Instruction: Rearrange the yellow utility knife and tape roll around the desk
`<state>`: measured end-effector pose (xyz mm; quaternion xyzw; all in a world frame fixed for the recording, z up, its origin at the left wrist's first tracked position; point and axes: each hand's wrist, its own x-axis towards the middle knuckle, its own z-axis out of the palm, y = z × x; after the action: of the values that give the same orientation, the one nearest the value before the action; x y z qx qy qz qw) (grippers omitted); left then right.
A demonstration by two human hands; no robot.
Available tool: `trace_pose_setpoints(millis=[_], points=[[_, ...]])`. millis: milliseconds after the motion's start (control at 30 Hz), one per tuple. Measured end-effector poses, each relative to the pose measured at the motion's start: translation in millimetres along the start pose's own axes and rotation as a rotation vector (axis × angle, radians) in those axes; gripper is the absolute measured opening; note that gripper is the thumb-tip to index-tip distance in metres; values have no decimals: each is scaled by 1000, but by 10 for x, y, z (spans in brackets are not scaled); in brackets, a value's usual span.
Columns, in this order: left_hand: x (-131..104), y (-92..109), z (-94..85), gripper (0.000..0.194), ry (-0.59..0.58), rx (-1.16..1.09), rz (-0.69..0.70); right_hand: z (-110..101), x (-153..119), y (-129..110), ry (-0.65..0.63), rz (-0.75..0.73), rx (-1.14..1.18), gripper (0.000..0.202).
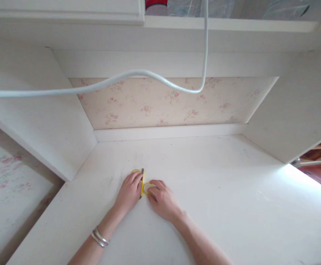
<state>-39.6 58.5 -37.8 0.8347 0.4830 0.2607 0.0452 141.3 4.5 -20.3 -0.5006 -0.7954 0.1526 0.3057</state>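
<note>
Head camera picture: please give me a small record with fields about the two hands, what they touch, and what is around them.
setting: white desk in an alcove, floral wallpaper behind
left hand: palm down on the desk, fingers over a small yellow object
right hand: palm down, fingertips on a round yellow part next to it
object: yellow, with a dark end; mostly hidden, kind unclear
grip: cannot tell for either hand
wrist: silver bracelets on the left arm
overhead: white cable hanging across the view
</note>
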Motion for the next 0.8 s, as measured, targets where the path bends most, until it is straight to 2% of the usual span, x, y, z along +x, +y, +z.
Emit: trace_pose_setpoints(millis=[200, 300, 400, 500, 600, 800], points=[[-112, 550, 164, 30, 57, 0, -30, -226, -89, 212, 37, 66, -16, 13], [-132, 795, 222, 29, 67, -17, -39, -374, -188, 328, 63, 100, -11, 21], [-133, 944, 244, 29, 57, -37, -50, -471, -298, 436, 122, 161, -7, 29], [-133, 964, 215, 29, 32, -82, -35, -493, -358, 500, 128, 196, -9, 31], [-135, 890, 149, 31, 39, -112, -14, -481, -352, 486, 74, 171, -46, 36], [-140, 728, 53, 31, 27, -21, -63, -479, -322, 405, 32, 142, -105, 39]])
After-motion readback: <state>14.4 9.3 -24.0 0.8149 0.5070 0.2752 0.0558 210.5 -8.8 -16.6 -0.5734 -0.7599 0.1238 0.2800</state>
